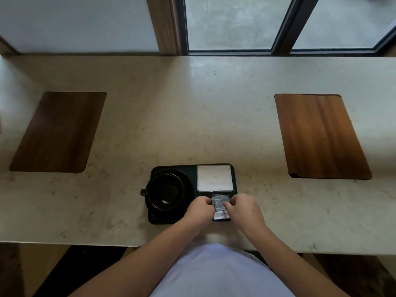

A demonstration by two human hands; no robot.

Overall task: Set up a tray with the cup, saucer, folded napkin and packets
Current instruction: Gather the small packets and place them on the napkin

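A black tray is set near the counter's front edge. A black cup on its saucer fills the tray's left half; a folded white napkin lies in the far right corner. The silvery packets are pinched from both sides by the left hand and right hand, over the near right corner. Two wooden mats are placed well apart on either side, with bare counter between.

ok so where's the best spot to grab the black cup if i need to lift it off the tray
Take the cup by its handle, coming in from the left. The handle sticks out past the left rim of the tray with bare counter beside it, while both hands and the packets crowd its right side.
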